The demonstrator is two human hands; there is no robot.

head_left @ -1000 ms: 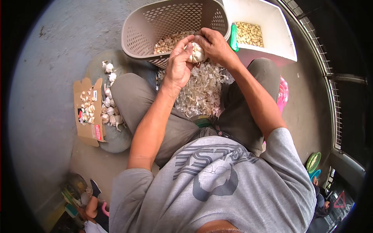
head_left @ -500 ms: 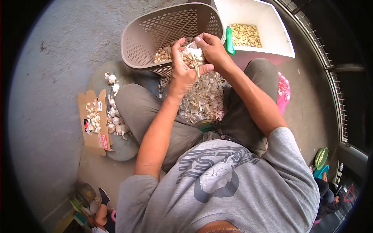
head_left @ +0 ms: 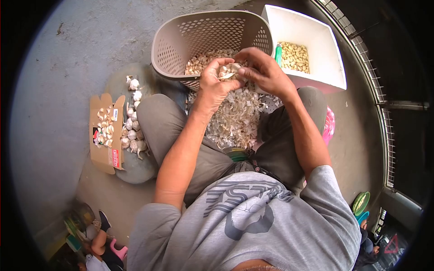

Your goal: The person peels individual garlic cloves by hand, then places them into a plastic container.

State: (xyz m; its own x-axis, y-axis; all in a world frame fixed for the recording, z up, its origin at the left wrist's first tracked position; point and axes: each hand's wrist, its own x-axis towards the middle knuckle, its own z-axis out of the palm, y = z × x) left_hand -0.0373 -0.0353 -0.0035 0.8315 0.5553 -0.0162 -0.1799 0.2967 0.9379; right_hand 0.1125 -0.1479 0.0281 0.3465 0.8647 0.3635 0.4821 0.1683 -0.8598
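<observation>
A garlic bulb (head_left: 229, 71), partly broken open with cloves showing, is cupped in my left hand (head_left: 211, 88) over the near edge of the brown perforated basket (head_left: 168, 49). On its far and right sides curl the fingers of my right hand (head_left: 267, 74), the thumb pressing toward the cloves. The fingers hide part of the bulb. Loose unpeeled cloves (head_left: 212, 59) lie inside the basket. Below my hands, between my legs, spreads a pile of dry garlic skins (head_left: 235, 119).
Right of the basket stands a white box (head_left: 323, 49) holding peeled cloves (head_left: 294, 58) and a green-handled tool (head_left: 278, 55). To my left, whole garlic bulbs (head_left: 132, 126) lie beside a cardboard piece (head_left: 105, 158) bearing cloves. Other people (head_left: 101, 246) sit behind.
My right hand has turned, its thumb now over the bulb, which shows more separated cloves. Both hands sit slightly lower in view. The camera view has shifted a little.
</observation>
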